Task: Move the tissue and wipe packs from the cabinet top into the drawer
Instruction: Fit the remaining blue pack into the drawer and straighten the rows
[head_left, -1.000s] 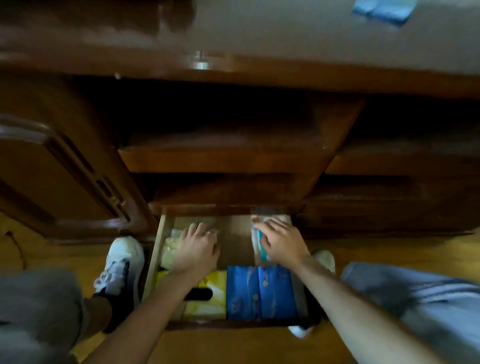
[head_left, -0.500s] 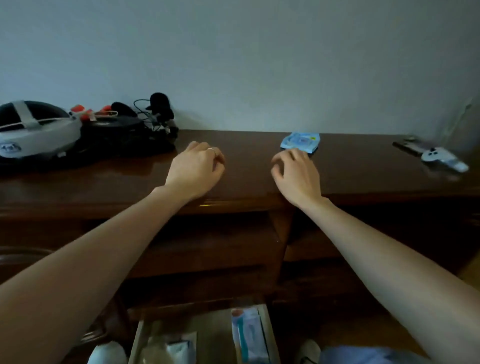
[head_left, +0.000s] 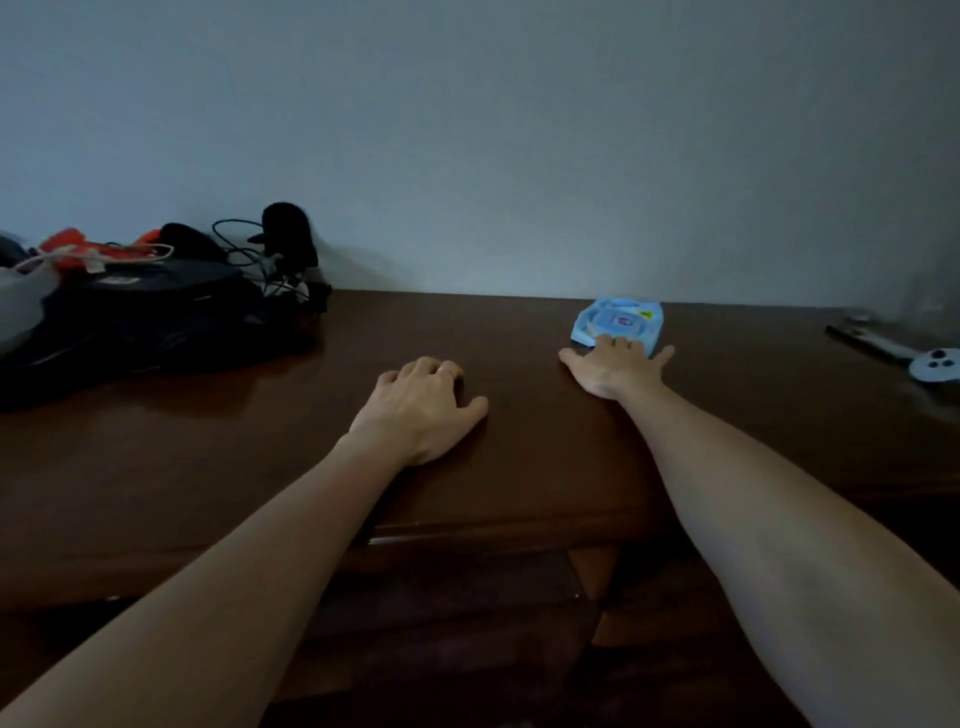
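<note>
Head view, dim light, dark wooden cabinet top (head_left: 545, 457) against a pale wall.

Far left: a heap of dark gear (head_left: 140, 317) on the cabinet top, with an orange-red item (head_left: 78, 247) lying on it, a black fuzzy-headed object (head_left: 285, 228) standing at its right end, and tangled cables (head_left: 260, 265) beside that. A pale grey item is cut off by the left frame edge.

Centre-left: left hand (head_left: 421, 410) rests palm down on the wood, fingers curled loosely under, thumb out to the right; it grips nothing. A ring shows on one finger.

Centre-right: right hand (head_left: 613, 366) lies flat, fingers spread and extended. Fingertips overlap the near edge of the light blue wipe pack (head_left: 618, 319); touching it, not curled round it. The pack lies flat on the cabinet top near the wall, well apart from the left hand.

Far right: a dark flat strip (head_left: 867, 340) and a pale blue controller (head_left: 935, 364) with dark buttons, partly cut off by the frame edge.

Below the front edge, dark drawer fronts; detail not legible
</note>
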